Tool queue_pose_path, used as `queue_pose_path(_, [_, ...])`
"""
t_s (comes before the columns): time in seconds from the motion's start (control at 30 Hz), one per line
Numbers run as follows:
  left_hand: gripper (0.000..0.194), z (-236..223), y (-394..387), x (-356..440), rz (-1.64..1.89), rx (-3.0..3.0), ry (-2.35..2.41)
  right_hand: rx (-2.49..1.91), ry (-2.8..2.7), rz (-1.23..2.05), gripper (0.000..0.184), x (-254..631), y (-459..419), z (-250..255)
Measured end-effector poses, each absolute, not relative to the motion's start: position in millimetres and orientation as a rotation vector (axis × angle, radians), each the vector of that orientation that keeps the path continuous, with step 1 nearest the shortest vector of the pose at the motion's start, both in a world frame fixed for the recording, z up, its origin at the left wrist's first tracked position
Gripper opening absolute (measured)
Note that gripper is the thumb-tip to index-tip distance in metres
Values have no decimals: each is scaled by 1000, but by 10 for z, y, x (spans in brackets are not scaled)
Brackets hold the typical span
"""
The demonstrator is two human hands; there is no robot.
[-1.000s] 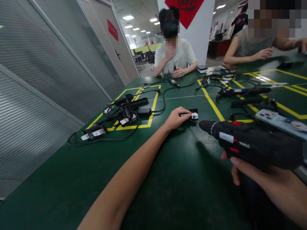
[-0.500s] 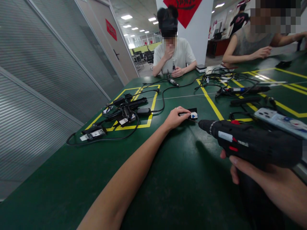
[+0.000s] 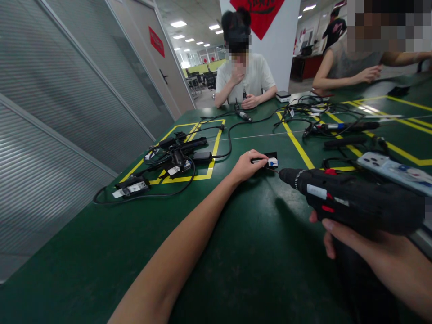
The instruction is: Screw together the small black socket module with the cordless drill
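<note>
My right hand [image 3: 374, 252] is closed around the grip of a black cordless drill [image 3: 351, 198] with red buttons. The drill's thin bit points left and reaches close to the fingertips of my left hand [image 3: 249, 165]. Whether the bit touches anything there cannot be made out. Those left fingers are pinched on a small black piece with a white and blue part [image 3: 273, 162], which lies on the green table [image 3: 256, 252]. Part of that piece is hidden under the fingers.
Black devices with cables [image 3: 178, 155] lie inside yellow tape at the left. More cables [image 3: 313, 105] and a black tool [image 3: 347, 127] are at the right, near a phone in a patterned case [image 3: 398, 171]. Two people sit across the table; another person is further back.
Both hands and the drill look almost the same as before. The person at the right has shifted slightly.
</note>
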State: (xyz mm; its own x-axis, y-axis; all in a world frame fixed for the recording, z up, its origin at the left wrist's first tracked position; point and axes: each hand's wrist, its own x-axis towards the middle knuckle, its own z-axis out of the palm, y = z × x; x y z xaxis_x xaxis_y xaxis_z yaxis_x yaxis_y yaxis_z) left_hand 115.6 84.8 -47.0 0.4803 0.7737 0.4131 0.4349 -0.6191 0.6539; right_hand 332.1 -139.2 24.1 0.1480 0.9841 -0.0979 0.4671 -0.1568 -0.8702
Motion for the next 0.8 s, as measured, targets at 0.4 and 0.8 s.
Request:
queue_pose_path(0.4, [27, -419, 805, 1158, 951, 2259, 1016, -1788, -1454, 948, 45, 3328, -1413, 279])
queue_pose_path(0.8, [27, -436, 822, 1159, 961, 2268, 1011, -1746, -1513, 953, 40, 3325, -1440, 243])
